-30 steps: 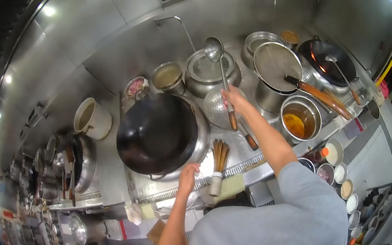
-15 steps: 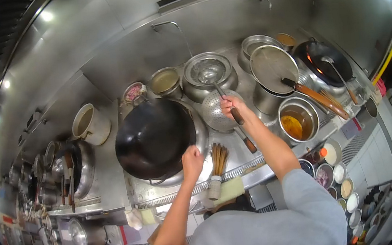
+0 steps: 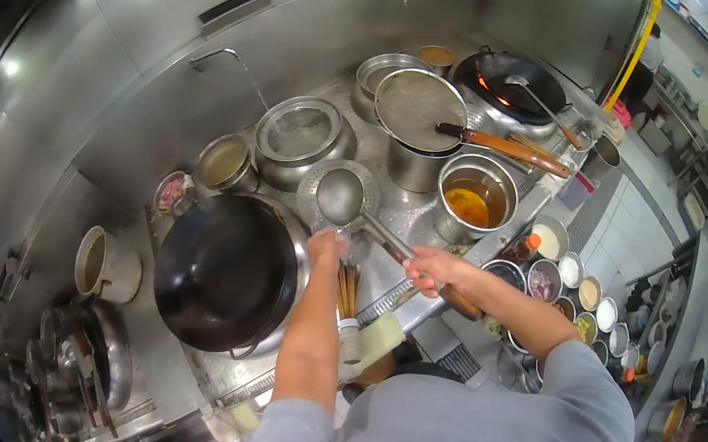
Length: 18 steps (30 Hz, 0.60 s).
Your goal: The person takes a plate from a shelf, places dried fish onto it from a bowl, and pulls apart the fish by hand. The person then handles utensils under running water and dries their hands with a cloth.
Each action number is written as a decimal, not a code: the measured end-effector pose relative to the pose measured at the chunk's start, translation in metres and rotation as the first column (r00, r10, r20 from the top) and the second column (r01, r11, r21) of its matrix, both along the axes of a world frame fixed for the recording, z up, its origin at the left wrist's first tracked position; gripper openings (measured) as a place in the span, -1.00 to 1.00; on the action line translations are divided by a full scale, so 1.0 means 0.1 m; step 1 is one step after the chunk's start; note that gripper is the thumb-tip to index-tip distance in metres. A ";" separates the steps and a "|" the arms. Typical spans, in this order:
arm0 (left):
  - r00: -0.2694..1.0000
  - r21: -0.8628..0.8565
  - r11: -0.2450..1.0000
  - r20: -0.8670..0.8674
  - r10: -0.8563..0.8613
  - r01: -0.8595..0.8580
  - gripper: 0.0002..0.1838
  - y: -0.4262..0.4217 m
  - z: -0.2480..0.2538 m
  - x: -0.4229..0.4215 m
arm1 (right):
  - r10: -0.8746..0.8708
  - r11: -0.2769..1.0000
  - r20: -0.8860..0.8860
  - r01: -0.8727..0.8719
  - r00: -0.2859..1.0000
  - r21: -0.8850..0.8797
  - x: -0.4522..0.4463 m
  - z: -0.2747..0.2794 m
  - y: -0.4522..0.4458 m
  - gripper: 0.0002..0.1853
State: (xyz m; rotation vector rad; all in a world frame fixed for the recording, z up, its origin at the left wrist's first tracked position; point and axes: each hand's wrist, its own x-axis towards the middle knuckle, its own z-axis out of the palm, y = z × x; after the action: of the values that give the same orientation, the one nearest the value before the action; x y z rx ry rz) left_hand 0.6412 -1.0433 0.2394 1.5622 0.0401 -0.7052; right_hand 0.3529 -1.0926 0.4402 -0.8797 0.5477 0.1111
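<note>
The person wears a plain, light blue-grey, short-sleeved cloth shirt (image 3: 426, 430), matte and softly creased, its rounded front filling the bottom of the view. Its 2 loose sleeves, the left sleeve (image 3: 286, 436) and the right sleeve (image 3: 586, 378), match the body of the shirt in colour and end near the elbows in simple, straight edges. Below them, both slim forearms are bare, as are the left hand (image 3: 328, 246), which is slightly blurred, and the right hand (image 3: 437, 269).
</note>
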 end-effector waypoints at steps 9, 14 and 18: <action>0.732 0.538 0.813 0.459 -0.504 0.222 -0.74 0.66 0.30 -0.52 | -0.192 0.902 0.110 0.131 0.975 0.411 0.39 -1.11 0.08 -0.86; 0.882 0.174 0.877 0.068 -0.465 0.449 -0.58 0.97 0.75 -0.94 | -0.219 0.940 0.053 0.196 0.974 0.279 0.78 -1.36 0.17 -0.74; 0.759 -0.240 0.872 -0.429 -0.490 0.427 -0.60 1.04 0.89 -1.01 | -0.032 0.371 0.194 0.192 0.980 -0.909 1.04 -2.03 -0.10 -0.79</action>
State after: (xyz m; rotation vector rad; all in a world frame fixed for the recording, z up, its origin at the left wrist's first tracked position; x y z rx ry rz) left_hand 0.5407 -0.9397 0.3288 1.2425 -0.0257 -1.4566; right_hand 0.4571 -1.1031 0.2372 -1.9689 0.5105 -0.4612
